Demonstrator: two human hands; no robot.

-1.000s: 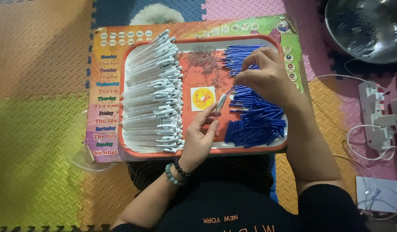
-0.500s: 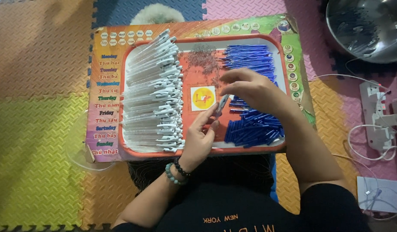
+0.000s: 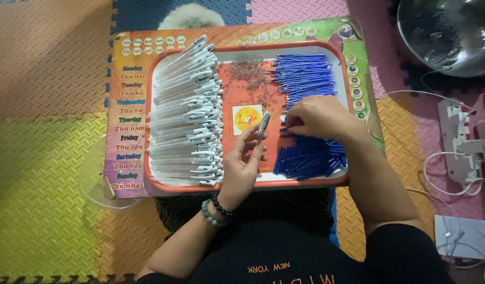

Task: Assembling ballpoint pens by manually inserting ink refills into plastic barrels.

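**Sorting pen parts on a tray over foam floor mats**

Foam puzzle mats [image 3: 48, 158] in orange, yellow-green, pink and dark blue cover the floor where I sit, seen from above. Across my lap lies a colourful printed board [image 3: 128, 131] with rows of coloured words down its left edge, and on it sits an orange-rimmed tray [image 3: 242, 185].

Along the tray's left side, white pen barrels [image 3: 187, 115] lie stacked in a long overlapping row. On its right side lies a heap of blue pen pieces [image 3: 305, 73], spreading from the top edge down to the bottom right corner. Between the two piles, near the top, is a scatter of small metal springs [image 3: 248, 71], too fine to make out singly.

My left hand [image 3: 241, 165], with beaded bracelets [image 3: 215, 208] at the wrist, is raised over the tray's middle. Its fingers are curled loosely and pinch one slim white pen barrel [image 3: 263, 125], held nearly upright. My right hand [image 3: 318, 120] rests palm down on the blue pile, fingers bent with the tips pressed among the blue pieces; I cannot tell whether it has gripped one.

Beyond the board at upper right stands a large metal bowl [image 3: 447, 34]. White cables and a power strip [image 3: 458, 147] lie on the mats to the right.
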